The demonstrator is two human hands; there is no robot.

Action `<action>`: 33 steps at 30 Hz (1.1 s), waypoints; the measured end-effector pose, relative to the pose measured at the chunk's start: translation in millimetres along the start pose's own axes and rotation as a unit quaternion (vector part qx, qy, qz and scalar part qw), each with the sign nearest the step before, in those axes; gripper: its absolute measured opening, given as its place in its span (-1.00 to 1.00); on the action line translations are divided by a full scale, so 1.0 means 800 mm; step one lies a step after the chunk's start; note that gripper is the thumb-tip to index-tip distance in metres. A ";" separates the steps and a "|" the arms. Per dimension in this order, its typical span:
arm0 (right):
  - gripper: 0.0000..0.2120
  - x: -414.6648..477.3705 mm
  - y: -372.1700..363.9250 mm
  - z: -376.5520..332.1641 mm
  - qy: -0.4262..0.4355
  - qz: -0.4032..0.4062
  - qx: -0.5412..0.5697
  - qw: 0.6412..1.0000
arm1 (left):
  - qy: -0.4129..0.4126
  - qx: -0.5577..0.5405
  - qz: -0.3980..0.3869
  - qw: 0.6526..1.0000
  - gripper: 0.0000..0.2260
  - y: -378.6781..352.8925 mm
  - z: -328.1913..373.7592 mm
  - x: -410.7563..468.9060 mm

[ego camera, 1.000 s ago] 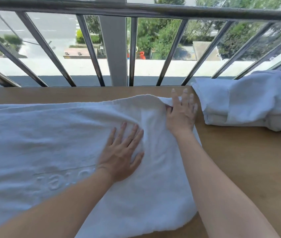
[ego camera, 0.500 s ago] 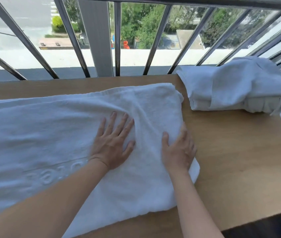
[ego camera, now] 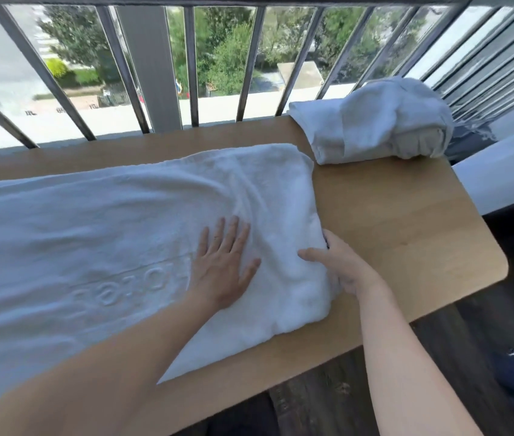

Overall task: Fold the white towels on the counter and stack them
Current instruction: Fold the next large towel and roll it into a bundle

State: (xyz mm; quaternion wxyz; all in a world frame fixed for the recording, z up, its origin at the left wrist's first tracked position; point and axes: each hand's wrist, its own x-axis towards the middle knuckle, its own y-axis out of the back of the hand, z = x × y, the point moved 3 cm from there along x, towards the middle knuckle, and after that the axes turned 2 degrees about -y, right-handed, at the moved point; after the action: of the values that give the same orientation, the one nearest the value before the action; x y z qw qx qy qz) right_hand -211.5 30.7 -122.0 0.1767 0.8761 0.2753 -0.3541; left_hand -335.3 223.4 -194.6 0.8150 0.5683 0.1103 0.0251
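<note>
A metal railing (ego camera: pixel 152 67) with slanted bars runs across the 12 o'clock side of the view, with trees and a street below it. Against it stands a wooden bench (ego camera: pixel 390 221), its rounded corner reaching toward 3 o'clock. A large white towel (ego camera: pixel 108 234) lies spread over the bench from the 9 o'clock edge to just past the middle, rumpled, with raised lettering pressed into it near the middle. At 1 o'clock, against the railing and apart from the spread towel, sits a pile of white towels (ego camera: pixel 372 130), loosely folded, the top one humped over the rest. The left hand (ego camera: pixel 222 269) lies flat on the spread towel near the middle, fingers straight and fanned toward 12 o'clock. At its 3 o'clock side, the right hand (ego camera: pixel 343 265) grips the towel's end edge, thumb on top, fingers tucked beneath the cloth.
</note>
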 end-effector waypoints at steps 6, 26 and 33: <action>-0.53 -0.013 0.014 0.017 -0.096 -0.133 -0.023 0.986 | 0.002 0.016 -0.012 1.000 -0.36 -0.007 0.001 -0.031; -0.69 0.007 0.053 0.040 0.062 -0.070 -0.066 0.993 | 0.185 0.044 -0.030 0.981 -0.31 -0.037 0.098 -0.016; -0.63 0.017 0.058 0.028 0.015 -0.125 0.005 0.992 | 0.168 0.025 -0.014 0.985 -0.37 -0.034 0.096 -0.018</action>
State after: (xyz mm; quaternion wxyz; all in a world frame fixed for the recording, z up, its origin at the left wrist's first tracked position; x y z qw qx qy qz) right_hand -187.1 -12.3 -142.1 0.1221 0.8408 0.3837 -0.3617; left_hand -335.7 140.4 -192.5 0.7709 0.5742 0.2547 0.1060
